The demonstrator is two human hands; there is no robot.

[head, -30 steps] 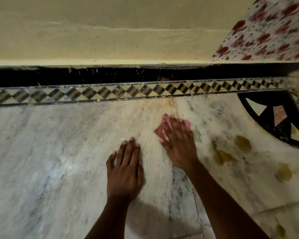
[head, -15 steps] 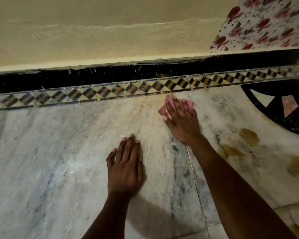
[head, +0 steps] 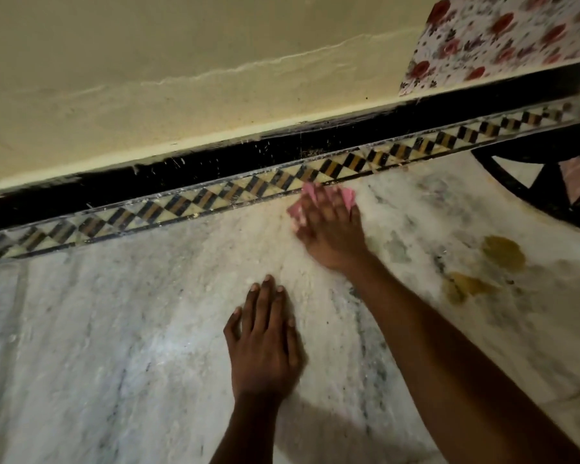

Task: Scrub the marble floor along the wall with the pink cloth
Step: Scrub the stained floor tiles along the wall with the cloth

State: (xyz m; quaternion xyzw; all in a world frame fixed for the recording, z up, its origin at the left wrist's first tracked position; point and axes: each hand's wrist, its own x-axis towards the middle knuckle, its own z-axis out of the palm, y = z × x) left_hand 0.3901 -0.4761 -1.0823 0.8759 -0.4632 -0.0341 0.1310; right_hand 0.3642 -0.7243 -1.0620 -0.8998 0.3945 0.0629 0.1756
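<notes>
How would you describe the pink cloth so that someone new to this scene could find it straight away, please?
Follow the checkered border strip that runs along the foot of the wall. Where the right hand presses on the marble floor at its edge, the pink cloth peeks out past the fingertips. It is the only bright pink thing there.

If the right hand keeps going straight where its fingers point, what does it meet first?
Probably the patterned border strip: the right hand, pressing the pink cloth, points toward the wall, and the cloth's far edge already lies at the strip. Beyond it come the black band and the wall.
</notes>
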